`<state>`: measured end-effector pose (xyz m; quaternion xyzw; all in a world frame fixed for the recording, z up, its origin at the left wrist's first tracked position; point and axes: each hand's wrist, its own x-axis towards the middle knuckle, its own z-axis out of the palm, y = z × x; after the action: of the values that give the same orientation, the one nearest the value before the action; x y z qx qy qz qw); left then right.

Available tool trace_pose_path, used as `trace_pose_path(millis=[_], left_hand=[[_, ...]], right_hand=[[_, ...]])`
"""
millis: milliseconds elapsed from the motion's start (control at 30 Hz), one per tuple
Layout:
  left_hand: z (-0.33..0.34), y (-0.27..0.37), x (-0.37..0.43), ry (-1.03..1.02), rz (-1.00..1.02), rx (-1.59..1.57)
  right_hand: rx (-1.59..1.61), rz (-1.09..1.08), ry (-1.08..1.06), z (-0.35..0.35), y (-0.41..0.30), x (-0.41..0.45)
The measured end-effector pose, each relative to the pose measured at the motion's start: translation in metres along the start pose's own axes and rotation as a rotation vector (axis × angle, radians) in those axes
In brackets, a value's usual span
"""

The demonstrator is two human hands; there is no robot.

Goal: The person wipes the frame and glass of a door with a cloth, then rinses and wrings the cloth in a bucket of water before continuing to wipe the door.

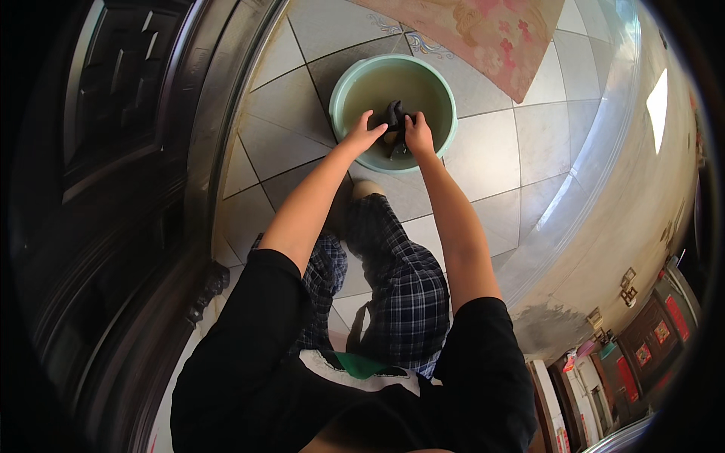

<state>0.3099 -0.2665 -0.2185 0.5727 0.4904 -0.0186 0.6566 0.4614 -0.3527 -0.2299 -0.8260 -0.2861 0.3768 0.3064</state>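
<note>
A pale green plastic basin [336,107] stands on the tiled floor before me, holding cloudy brownish water [374,85]. My right hand [419,136] pinches a wet black cloth item [395,110], perhaps a sock, over the basin's middle. The cloth hangs bunched, its lower end near or in the water. A small tan patch [391,137] shows against it; I cannot tell what it is. On the other side is my left hand [364,136], thumb and fingers spread, the thumb tip close to the cloth. Whether it touches is unclear.
A pink floral mat [487,39] lies beyond the basin on grey floor tiles [487,150]. To the left rises a dark panelled door [122,85]; a stained wall [634,187] runs along the right. My foot [368,188] is just behind the basin.
</note>
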Motion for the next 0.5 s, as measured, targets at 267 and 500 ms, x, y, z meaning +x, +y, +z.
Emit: trace_pose_path(millis=[267, 500], left_hand=[[0.035, -0.019, 0.057, 0.069, 0.146, 0.254], [0.017, -0.025, 0.106, -0.139, -0.129, 0.164]], right_hand=[[-0.599, -0.044, -0.169, 0.021, 0.006, 0.037], [-1.167, -0.466, -0.355, 0.023, -0.040, 0.077]])
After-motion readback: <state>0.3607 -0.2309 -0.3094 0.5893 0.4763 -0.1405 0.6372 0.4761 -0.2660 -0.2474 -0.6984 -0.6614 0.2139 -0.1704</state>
